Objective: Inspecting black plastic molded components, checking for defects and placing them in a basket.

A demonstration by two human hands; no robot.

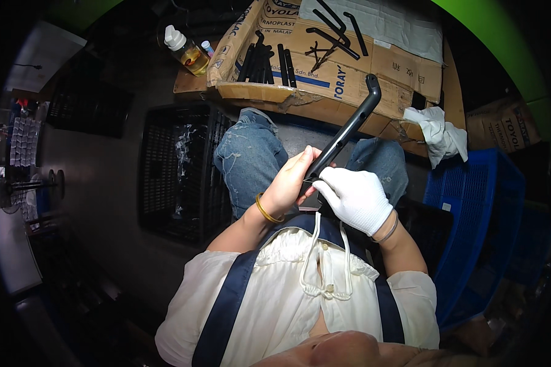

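Observation:
A long glossy black tube with a bent end (348,129) slants up and away from my lap, with small holes along its side. My bare left hand (297,176), a yellow bangle at its wrist, is wrapped round the lower part of the tube. In a white knitted glove, my right hand (356,197) is closed in a pinch against the tube's near end. Something thin shows at its fingertips, too small to make out. My fingers hide the tube's lower end.
Ahead, flattened cardboard (373,92) covers a work surface bearing several black tubes (269,64) and bent black pieces (333,40). A bottle of yellow liquid (193,58) stands far left. A black crate (177,171) is at left, a blue crate (471,214) and crumpled white cloth (441,131) at right.

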